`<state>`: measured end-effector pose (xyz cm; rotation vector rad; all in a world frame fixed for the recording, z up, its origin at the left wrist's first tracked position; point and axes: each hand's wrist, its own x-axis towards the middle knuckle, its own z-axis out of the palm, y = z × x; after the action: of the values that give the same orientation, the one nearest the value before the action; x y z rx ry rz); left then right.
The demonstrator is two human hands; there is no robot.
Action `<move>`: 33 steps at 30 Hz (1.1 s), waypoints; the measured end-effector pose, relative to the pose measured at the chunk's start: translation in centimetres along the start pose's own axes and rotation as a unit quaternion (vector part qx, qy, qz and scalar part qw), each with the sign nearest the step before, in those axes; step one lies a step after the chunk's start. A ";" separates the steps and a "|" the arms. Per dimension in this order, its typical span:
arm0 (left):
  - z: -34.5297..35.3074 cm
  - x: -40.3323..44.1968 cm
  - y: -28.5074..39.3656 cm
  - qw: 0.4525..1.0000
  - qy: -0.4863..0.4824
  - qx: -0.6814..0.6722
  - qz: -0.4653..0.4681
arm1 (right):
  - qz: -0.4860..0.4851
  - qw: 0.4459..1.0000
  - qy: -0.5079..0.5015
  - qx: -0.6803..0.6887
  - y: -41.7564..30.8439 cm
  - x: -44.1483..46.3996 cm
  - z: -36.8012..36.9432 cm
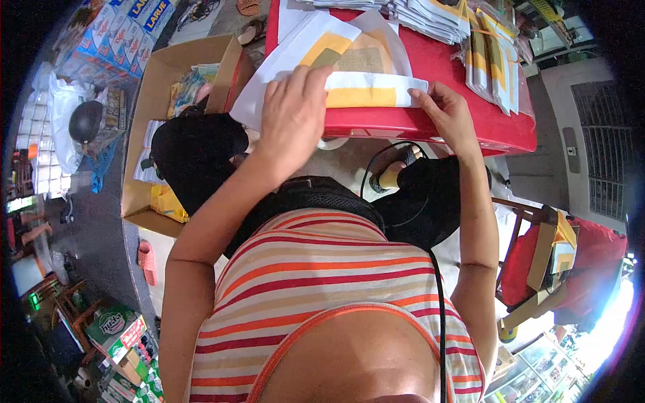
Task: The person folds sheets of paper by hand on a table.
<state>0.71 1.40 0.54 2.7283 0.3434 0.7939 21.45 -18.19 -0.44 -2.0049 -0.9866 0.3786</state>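
A white paper sheet with yellow-orange printed areas [366,98] lies at the front edge of the red table [437,64], its near edge folded over in a long strip. My left hand [293,117] is over the strip's left end, fingers bent down onto the paper; its thumb is hidden. At the other end, my right hand [445,114] pinches the strip's corner between thumb and fingers. More white and yellow printed paper [329,43] lies just beyond the fold, partly under my left hand, with a greyish printed patch showing.
Stacks of folded white and yellow paper [430,20] stand at the table's back. A banded bundle [494,60] lies at its right. An open cardboard box [151,101] with packets sits left. A chair [517,221] holding another carton is at right.
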 end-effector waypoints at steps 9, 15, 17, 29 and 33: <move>3.5 -1.6 5.4 0.991 -0.077 -0.019 0.104 | -0.013 0.997 -0.035 -0.074 -0.4 1.7 -0.5; 4.6 -1.9 4.6 0.991 -0.097 -0.001 0.091 | 0.006 0.997 -0.017 -0.080 -0.8 1.7 -0.3; 4.5 -1.9 4.9 0.991 -0.105 -0.001 0.083 | 0.012 0.997 -0.016 -0.080 -0.6 1.8 0.0; 5.2 -2.5 5.3 0.990 -0.121 0.016 0.067 | 0.027 0.995 0.004 -0.096 -0.5 1.7 0.5; 5.7 -2.6 5.6 0.988 -0.130 0.054 0.058 | 0.021 0.992 0.028 -0.121 -0.5 1.4 1.2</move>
<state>2.52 -5.77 -3.46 2.9291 0.1767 0.4491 21.48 -16.30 -0.64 -2.2434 -0.9959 0.2326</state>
